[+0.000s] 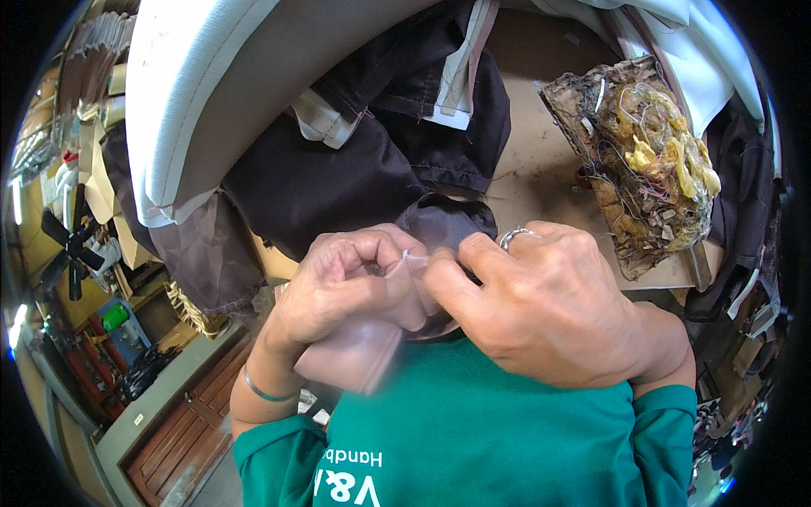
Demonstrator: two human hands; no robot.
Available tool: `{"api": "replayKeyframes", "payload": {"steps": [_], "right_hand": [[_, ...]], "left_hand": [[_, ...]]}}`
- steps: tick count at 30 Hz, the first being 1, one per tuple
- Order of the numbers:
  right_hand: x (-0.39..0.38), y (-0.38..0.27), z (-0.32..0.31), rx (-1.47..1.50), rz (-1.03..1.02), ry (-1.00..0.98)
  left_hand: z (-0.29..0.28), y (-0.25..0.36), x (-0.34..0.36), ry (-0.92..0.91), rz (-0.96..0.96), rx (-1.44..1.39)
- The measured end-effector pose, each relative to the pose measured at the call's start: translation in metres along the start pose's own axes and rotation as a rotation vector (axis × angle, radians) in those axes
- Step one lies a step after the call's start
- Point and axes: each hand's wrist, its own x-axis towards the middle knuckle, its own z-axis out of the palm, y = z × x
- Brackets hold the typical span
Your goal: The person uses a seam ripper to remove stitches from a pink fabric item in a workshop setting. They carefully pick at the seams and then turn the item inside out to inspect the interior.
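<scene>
Close in front of my green shirt, both hands meet over a pink-beige leather piece point(351, 351) with a stitched edge; its lower end is blurred. My left hand point(338, 283) is closed, thumb and fingers pinching the piece near its top edge. A tiny white bit, perhaps thread point(407, 253), sticks up beside those fingertips. From the other side my right hand point(549, 304), wearing a ring, is closed with its fingertips pressed at the same edge; the exact pinch is hidden. Dark sheer lining fabric point(443, 221) bulges just behind the fingers.
Dark brown lining point(304, 194) with white strips lies across the brown work surface point(532, 160). A large white leather panel point(173, 101) arches over the left and top. At right sits a ragged board crusted with yellowish glue point(655, 160). A black fan point(72, 245) stands far left.
</scene>
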Motion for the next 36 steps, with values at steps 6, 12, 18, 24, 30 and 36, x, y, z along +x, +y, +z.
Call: {"api": "replayKeyframes", "payload": {"steps": [6,12,18,24,30,36], "right_hand": [[0.001,0.003,0.004,-0.002,-0.029,-0.013],[0.000,0.007,0.005,0.044,-0.008,-0.009],[0.002,0.011,-0.003,0.133,0.002,-0.068],[0.002,0.012,-0.004,0.133,-0.007,-0.075],[0.003,0.011,-0.005,0.120,-0.026,-0.067],[0.006,0.011,-0.005,0.104,-0.061,-0.063]], "left_hand": [[0.003,0.002,-0.001,0.046,0.030,0.092],[0.000,-0.005,0.003,0.060,0.037,0.024],[-0.005,-0.007,0.003,-0.020,0.015,-0.036],[-0.001,-0.003,0.003,-0.027,0.009,-0.032],[-0.002,-0.003,0.004,-0.027,0.016,0.019],[0.003,0.008,0.003,-0.024,-0.028,0.010]]}}
